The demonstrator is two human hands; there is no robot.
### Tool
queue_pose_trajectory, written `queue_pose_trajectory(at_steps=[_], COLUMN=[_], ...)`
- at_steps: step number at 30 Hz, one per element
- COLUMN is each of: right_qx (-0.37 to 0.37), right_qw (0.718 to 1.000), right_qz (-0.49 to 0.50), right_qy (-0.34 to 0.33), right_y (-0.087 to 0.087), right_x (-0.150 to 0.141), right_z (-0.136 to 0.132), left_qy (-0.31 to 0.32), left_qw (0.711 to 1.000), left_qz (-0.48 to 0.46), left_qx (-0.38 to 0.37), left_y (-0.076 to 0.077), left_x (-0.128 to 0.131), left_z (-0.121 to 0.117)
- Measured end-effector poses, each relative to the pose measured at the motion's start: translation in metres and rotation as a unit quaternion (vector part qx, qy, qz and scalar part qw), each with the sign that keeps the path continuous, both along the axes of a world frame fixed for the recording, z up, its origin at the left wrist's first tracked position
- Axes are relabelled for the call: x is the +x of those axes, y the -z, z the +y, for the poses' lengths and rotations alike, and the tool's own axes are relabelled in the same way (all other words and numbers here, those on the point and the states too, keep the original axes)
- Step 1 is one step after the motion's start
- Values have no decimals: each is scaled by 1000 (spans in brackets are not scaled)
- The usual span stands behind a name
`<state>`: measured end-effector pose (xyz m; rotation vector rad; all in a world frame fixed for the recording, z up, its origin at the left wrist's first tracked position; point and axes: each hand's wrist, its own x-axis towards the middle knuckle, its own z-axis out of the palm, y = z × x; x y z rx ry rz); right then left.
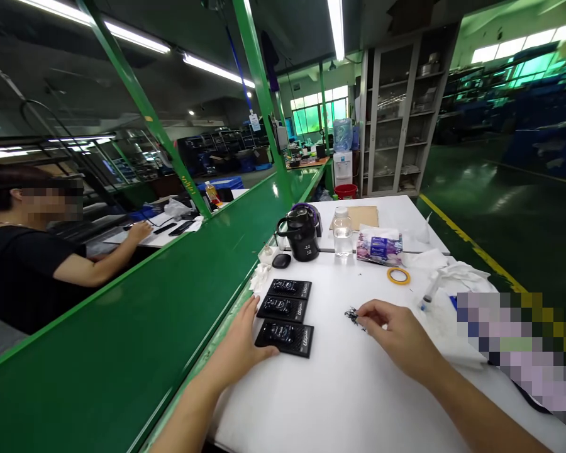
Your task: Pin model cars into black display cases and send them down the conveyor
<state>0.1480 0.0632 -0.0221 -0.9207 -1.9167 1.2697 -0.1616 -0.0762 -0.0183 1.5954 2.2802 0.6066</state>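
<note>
My left hand (243,343) lies flat on the white table (339,390), fingers stretched, touching the left edge of the nearest black tray (285,338). Two more black trays (283,307) (290,288) lie in a row just beyond it. My right hand (396,333) is closed in a pinch over a small heap of tiny black parts (351,314), fingertips at the heap. What the fingers hold is too small to name.
A black jug (303,236), a clear bottle (342,231), a tissue pack (380,247), a yellow tape roll (399,275), a syringe (429,294) and white cloths stand farther back. A green conveyor (122,340) runs on the left; a person in black sits beyond it.
</note>
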Motion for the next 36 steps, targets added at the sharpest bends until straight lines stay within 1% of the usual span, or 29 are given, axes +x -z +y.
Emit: queue_pose_trajectory(at_steps=[1,2,3,4,5,6,7,8,9,10,11,12,13,14,15,16,17,18,20,21,22,24,27,31,36], right_qx=[-37,-55,-50,-22,23,73,116,148,171,186,194,198,199,199,197,193,186,174,138,115,91,47,11,8,18], right_qw=[999,996,994,993,990,985,978,971,964,960,957,956,956,956,957,958,960,964,973,978,982,988,990,992,993], right_qz=[32,64,93,117,137,156,170,182,190,195,196,193,189,185,179,176,175,174,167,160,150,130,113,100,75], right_qy=[-4,-7,-9,-12,-16,-24,-36,-51,-66,-79,-91,-99,-105,-110,-113,-115,-111,-101,-75,-66,-63,-71,-83,-82,-84], right_y=[1,1,1,0,-1,-3,-4,-6,-8,-9,-10,-11,-11,-11,-11,-10,-10,-10,-11,-11,-12,-14,-15,-16,-17], right_x=[-5,-9,-13,-15,-17,-18,-18,-18,-17,-17,-16,-16,-16,-16,-17,-18,-19,-20,-21,-21,-21,-21,-21,-22,-24], right_z=[-6,-13,-21,-28,-34,-40,-44,-47,-49,-50,-51,-50,-50,-49,-49,-49,-50,-51,-52,-52,-52,-51,-50,-50,-50], left_qy=[-5,-6,0,11,30,49,58,53,40,23,6,-8,-16,-21,-24,-24,-23,-22,-15,-9,-2,17,35,55,90], left_qw=[1000,999,997,991,977,952,915,871,820,769,723,689,671,669,682,709,746,790,872,901,920,937,944,945,936], left_qz=[4,-4,-34,-89,-170,-273,-377,-471,-557,-627,-680,-716,-734,-737,-725,-698,-656,-600,-461,-394,-339,-268,-221,-196,-187], left_qx=[14,37,65,97,122,128,127,125,124,121,117,112,104,96,95,100,110,125,163,179,195,222,242,257,284], left_y=[-6,-12,-17,-21,-23,-24,-23,-21,-17,-13,-9,-5,-2,0,1,0,-1,-3,-8,-10,-11,-11,-8,-4,-6], left_x=[7,18,32,50,69,89,108,124,138,147,153,155,154,152,148,144,140,136,132,131,131,131,133,133,135], left_z=[2,2,2,1,1,1,1,3,5,8,10,12,14,14,14,14,13,12,10,9,8,6,5,6,8])
